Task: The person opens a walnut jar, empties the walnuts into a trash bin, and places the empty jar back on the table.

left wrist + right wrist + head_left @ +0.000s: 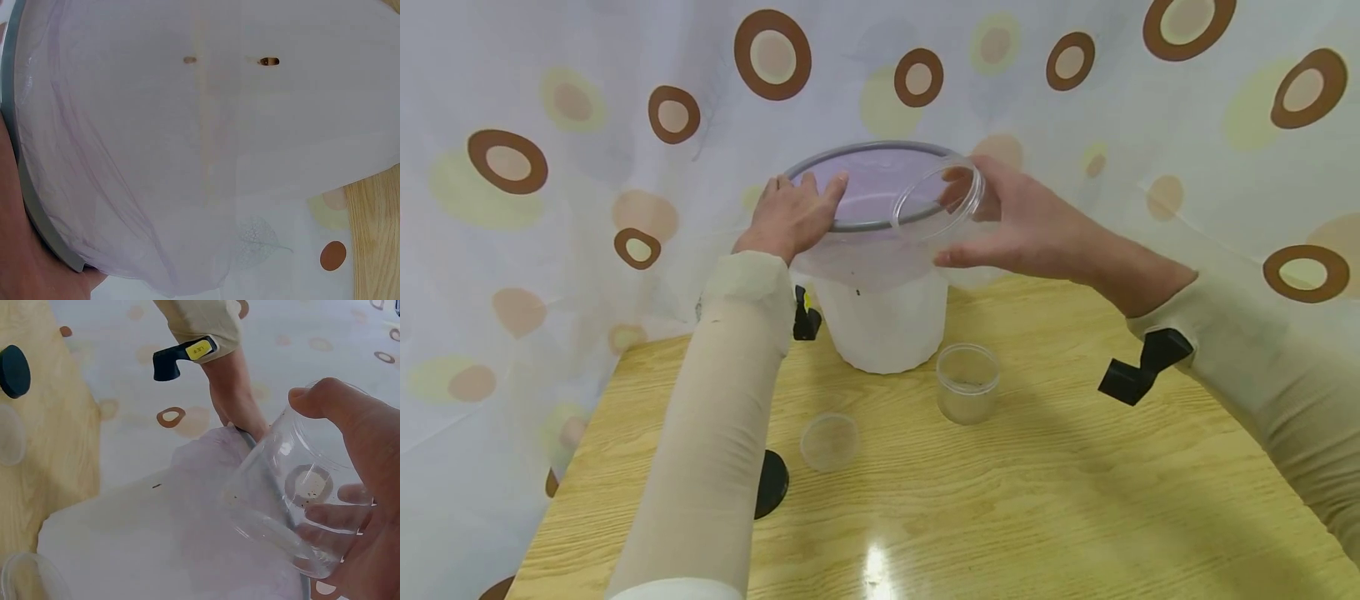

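Observation:
A white bin (883,325) with a grey rim and a thin lilac bag lining it stands at the back of the table. My left hand (793,217) grips the left side of its rim, the thumb lying over the opening. Above the right part of the rim, my right hand (1000,217) holds a clear plastic jar (275,487) tilted, thumb on one side and fingers on the other. Through its clear wall several fingers show. The left wrist view is mostly filled by the bag-covered bin side (137,125), with the left hand's fingers partly hidden.
A second clear jar (967,404) stands on the wooden table (1037,500) in front of the bin. To its left lie a clear round disc (829,442) and a black round lid (772,485), partly behind the left sleeve. A patterned cloth (587,275) hangs behind.

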A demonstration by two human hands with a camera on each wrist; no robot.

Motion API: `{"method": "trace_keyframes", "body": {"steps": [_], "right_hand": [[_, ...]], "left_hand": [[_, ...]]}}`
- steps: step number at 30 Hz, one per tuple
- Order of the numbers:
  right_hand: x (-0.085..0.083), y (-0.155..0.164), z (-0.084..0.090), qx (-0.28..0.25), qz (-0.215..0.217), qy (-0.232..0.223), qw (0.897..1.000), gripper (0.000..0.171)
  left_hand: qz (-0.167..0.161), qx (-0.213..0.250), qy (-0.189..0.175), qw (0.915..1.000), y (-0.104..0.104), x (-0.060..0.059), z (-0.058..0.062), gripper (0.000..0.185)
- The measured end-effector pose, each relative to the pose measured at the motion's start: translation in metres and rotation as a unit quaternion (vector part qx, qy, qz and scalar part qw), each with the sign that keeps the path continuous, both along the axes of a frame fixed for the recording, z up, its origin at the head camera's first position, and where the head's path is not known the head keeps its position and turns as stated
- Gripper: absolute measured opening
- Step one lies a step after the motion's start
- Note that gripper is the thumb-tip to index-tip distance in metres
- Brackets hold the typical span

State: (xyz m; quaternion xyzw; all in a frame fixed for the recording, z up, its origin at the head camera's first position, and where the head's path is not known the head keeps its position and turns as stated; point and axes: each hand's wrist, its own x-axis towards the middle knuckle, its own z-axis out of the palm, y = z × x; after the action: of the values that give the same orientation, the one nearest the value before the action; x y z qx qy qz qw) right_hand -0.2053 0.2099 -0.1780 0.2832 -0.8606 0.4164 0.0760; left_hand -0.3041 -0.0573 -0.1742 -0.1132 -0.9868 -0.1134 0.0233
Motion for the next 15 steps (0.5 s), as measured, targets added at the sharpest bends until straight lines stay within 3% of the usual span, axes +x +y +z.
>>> {"method": "trace_keyframes", "body": {"steps": [8, 15], "right_hand": [[0.006, -0.005, -0.022, -0.006, 0.01, -0.022, 1.0, 0.067], [0.011, -0.008, -0.051, -0.018, 0.025, -0.037, 0.999, 0.077]], "left_hand": [[0.006, 0.002, -0.004, 1.0, 0.0, 0.002, 0.001, 0.088], [0.008, 0.005, -0.001, 1.0, 0.0, 0.002, 0.001, 0.089]]}}
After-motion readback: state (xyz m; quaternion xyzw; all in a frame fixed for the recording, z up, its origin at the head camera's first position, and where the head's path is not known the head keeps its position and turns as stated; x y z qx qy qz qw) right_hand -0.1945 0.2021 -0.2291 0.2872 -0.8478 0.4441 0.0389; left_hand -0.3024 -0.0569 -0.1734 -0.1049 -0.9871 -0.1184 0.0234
